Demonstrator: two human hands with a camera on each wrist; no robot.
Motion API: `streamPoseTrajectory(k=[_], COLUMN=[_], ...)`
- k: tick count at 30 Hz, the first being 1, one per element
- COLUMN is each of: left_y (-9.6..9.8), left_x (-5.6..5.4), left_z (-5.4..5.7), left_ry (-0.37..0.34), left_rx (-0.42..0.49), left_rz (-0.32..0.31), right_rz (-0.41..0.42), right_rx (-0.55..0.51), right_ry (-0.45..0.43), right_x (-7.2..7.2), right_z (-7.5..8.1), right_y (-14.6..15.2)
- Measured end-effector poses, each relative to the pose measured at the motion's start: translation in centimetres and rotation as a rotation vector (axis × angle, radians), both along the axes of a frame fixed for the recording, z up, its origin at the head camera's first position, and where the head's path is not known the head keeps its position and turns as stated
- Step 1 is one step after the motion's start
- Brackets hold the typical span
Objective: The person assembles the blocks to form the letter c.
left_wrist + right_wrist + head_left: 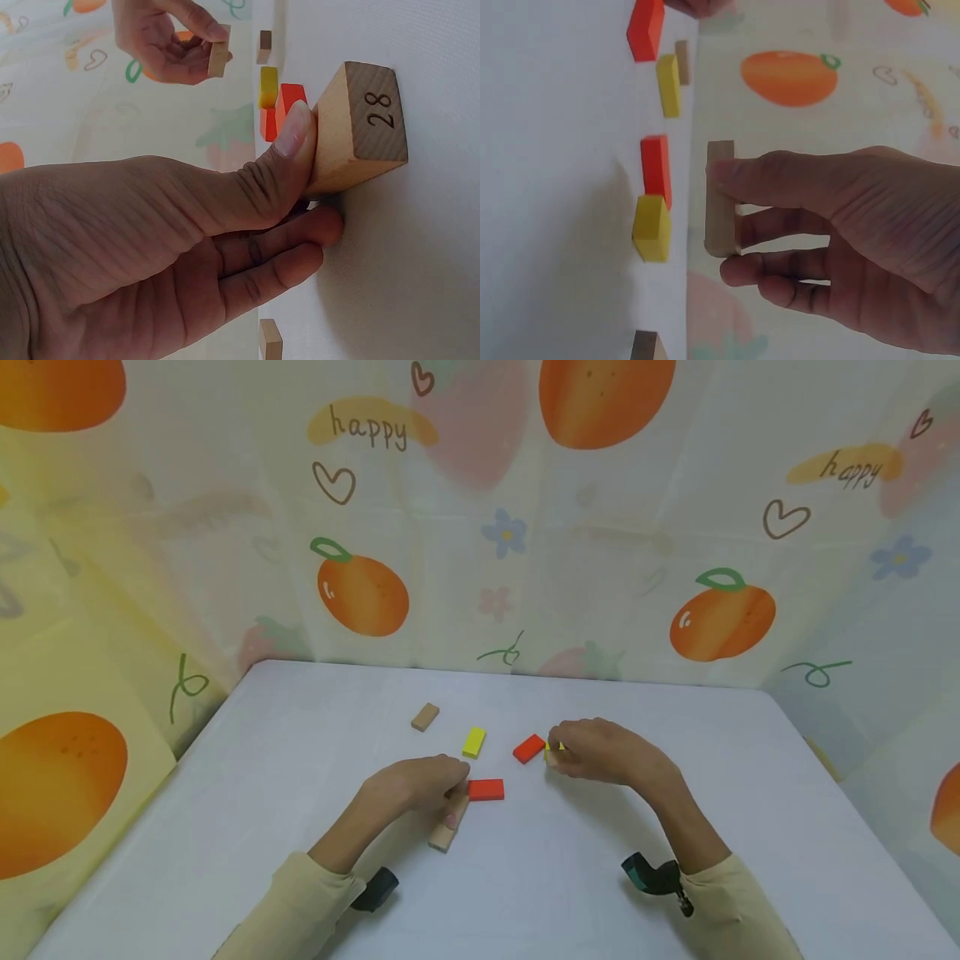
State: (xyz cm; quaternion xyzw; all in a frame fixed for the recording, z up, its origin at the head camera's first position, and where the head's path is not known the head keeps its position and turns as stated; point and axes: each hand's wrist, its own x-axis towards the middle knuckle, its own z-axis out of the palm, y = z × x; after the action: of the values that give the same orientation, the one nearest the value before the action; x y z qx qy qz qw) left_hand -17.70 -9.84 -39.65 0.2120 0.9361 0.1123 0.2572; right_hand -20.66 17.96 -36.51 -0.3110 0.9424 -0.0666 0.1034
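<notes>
While block 28 [377, 116] lies pinched partly under the left hand [418, 781], the right hand [606, 753] grips another wooden block [720, 214].

This looks like a screened-off table nook, fitted out as a small booth; whether it sits in a home, an office or a lab cannot be told. A white table [570, 877] fills the floor of it. Right behind the table's far edge rises a pale printed sheet [450, 568], its creases showing, and similar printed material flanks the left and right edges, meeting the backdrop near the two far corners. The print is cheerful and homely: oranges [363, 595], faint strawberries [476, 418], a blue flower [506, 533], outlined hearts [333, 483] and the word "happy" [369, 427].
</notes>
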Motion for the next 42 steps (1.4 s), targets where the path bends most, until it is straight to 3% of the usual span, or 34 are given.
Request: streamPoseTrajectory(k=[6, 16, 24, 35, 42], left_y=[-0.1, -0.1, 0.1, 0.1, 0.1], left_x=[-0.1, -0.1, -0.1, -0.2, -0.4], left_z=[0.0, -0.1, 0.0, 0.0, -0.3], left_ry=[-0.012, -0.001, -0.015, -0.013, -0.018], left_rx=[0.004, 0.002, 0.011, 0.004, 0.004], left_rz=[0.009, -0.002, 0.012, 0.008, 0.008], right_rz=[0.087, 0.131, 0.199, 0.187, 0.247], right_rx=[0.029, 0.066, 0.095, 0.067, 0.045], right_ry=[0.021, -0.044, 0.012, 0.034, 0.073], right_x=[0.5, 1.0, 1.4, 1.5, 1.5], right_z=[-0.6, -2.4, -3.2, -3.1, -3.2], right_y=[-1.6, -3.8, -4.2, -4.1, -3.9])
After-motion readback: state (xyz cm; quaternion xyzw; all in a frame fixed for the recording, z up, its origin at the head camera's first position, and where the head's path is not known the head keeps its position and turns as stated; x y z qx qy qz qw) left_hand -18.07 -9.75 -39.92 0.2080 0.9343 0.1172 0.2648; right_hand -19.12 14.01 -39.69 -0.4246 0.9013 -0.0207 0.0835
